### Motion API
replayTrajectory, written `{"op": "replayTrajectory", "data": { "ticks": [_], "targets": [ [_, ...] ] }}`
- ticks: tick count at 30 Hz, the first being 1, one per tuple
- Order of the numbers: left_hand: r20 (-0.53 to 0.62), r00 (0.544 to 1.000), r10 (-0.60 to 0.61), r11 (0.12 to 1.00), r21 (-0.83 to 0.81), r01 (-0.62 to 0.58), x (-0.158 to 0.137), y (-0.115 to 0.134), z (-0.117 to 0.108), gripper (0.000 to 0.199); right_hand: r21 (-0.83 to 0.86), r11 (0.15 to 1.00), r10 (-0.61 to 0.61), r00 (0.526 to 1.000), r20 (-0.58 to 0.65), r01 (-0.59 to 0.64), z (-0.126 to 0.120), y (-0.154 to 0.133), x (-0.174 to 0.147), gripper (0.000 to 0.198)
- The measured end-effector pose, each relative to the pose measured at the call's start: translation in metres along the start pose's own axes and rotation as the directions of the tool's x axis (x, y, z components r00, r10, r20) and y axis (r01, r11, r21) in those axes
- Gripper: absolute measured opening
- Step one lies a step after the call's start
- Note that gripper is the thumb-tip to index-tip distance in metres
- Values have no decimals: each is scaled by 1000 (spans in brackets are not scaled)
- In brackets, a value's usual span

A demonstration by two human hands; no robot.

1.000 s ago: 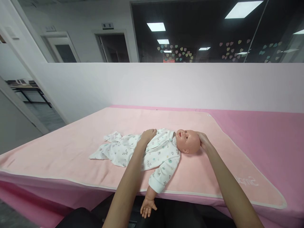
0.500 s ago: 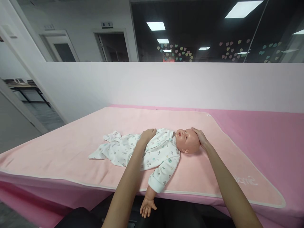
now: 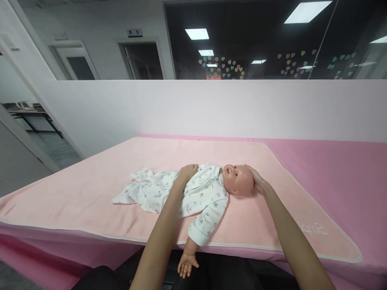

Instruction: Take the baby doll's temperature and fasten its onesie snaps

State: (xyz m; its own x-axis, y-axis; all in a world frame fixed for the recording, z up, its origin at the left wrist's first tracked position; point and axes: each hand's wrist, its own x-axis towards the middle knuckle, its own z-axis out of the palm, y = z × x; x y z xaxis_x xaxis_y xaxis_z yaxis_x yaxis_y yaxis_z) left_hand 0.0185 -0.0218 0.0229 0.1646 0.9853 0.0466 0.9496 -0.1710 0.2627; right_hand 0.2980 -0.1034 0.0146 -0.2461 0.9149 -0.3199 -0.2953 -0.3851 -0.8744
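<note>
A baby doll (image 3: pixel 205 203) in a white patterned outfit lies on its back across a peach blanket (image 3: pixel 99 177), its head to the right. My left hand (image 3: pixel 188 173) rests over the doll's middle, fingers bent over the far side, their tips hidden. Around the crown of the doll's head (image 3: pixel 242 179) my right hand (image 3: pixel 256 177) is cupped, with most of its fingers behind the head. The doll's near arm (image 3: pixel 190 251) hangs over the front edge, palm up. Its far arm is out of sight. The trouser legs lie flat to the left.
A pink cover (image 3: pixel 341 169) lies beneath the blanket and hangs over the front edge. Behind the table rises a white wall (image 3: pixel 236 108) with a dark window (image 3: pixel 254 36) above it. To the left, a table with black legs (image 3: pixel 33 117) stands in another room.
My right hand has slipped slightly further behind the doll's head. The left hand keeps its place on the body, and the camera view has shifted a little.
</note>
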Motion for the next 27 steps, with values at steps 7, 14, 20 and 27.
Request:
{"op": "replayTrajectory", "data": {
  "ticks": [7,14,20,27],
  "targets": [
    [0,1000,5,1000,-3,-5,0,0,0,48,33,954,-275,911,-308,299,-27,-1,21,22],
    [-7,1000,11,1000,-12,-11,2,-3,3,49,-258,839,-529,831,-173,480,-4,-8,15,28],
    [-6,1000,-6,1000,-12,6,5,-5,5,49,-280,882,-417,905,-88,379,1,-6,9,35],
    [-1,1000,-10,1000,-11,10,4,-4,4,50,-170,956,-253,965,-63,240,-1,-6,8,41]
  ]
}}
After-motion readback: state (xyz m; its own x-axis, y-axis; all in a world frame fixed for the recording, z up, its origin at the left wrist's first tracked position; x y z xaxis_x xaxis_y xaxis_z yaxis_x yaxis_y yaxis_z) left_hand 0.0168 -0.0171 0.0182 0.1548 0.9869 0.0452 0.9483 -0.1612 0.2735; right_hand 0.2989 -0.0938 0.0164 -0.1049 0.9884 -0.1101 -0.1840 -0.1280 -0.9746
